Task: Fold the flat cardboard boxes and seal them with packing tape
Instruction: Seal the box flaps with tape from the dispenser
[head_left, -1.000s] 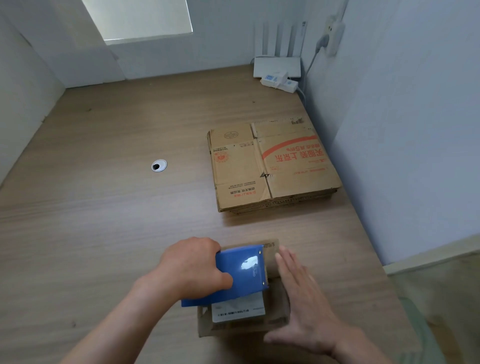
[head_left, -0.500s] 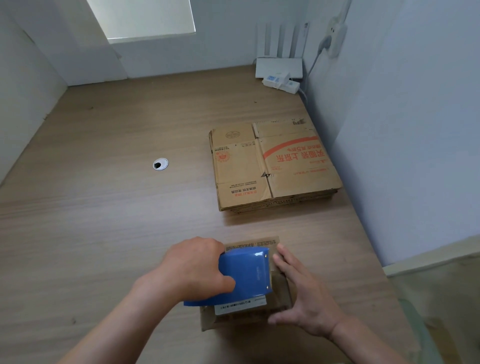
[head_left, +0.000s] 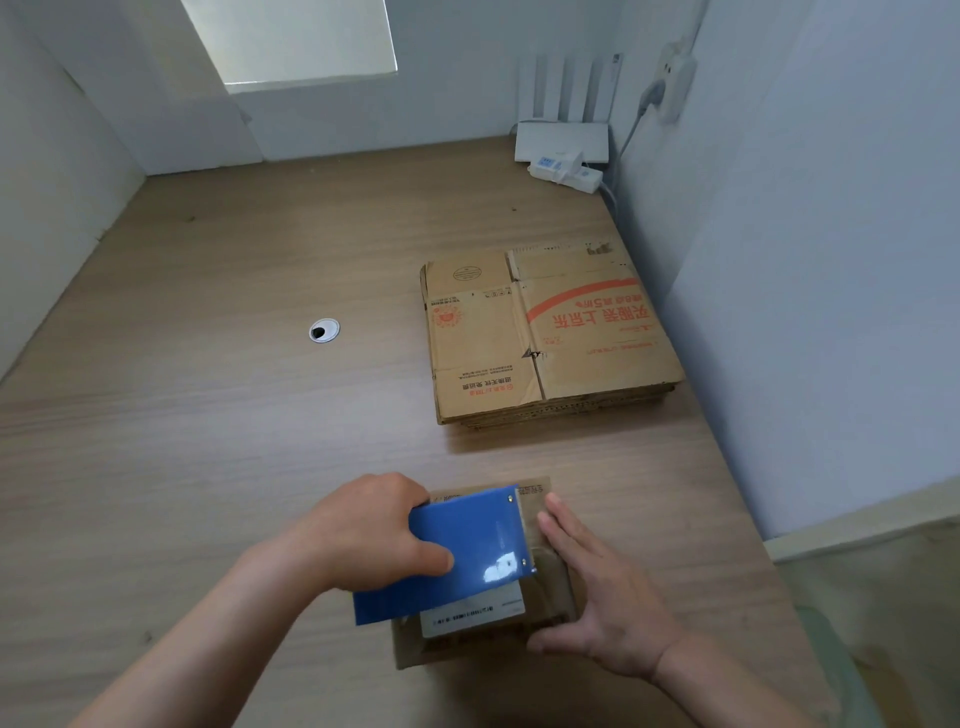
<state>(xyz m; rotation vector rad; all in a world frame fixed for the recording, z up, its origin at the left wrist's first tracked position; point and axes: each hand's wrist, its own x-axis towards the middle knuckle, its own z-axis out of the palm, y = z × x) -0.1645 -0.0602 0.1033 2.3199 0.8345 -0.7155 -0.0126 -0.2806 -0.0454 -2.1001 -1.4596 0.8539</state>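
Head view: the left hand (head_left: 374, 530) grips a blue tape dispenser (head_left: 467, 551), fingers curled over its far edge and thumb on its flat side, holding it on top of a small folded box (head_left: 415, 644). The right hand (head_left: 597, 587) lies flat on the box's right part, fingers straight, thumb along the near edge. The box bears a white label (head_left: 467, 616) and sits at the near edge of the wooden surface (head_left: 208, 415). Further back, towards the right wall, lies a stack of flat cardboard boxes (head_left: 545, 338).

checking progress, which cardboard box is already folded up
The small box beneath the blue tape dispenser; the others lie flat in a stack farther back.
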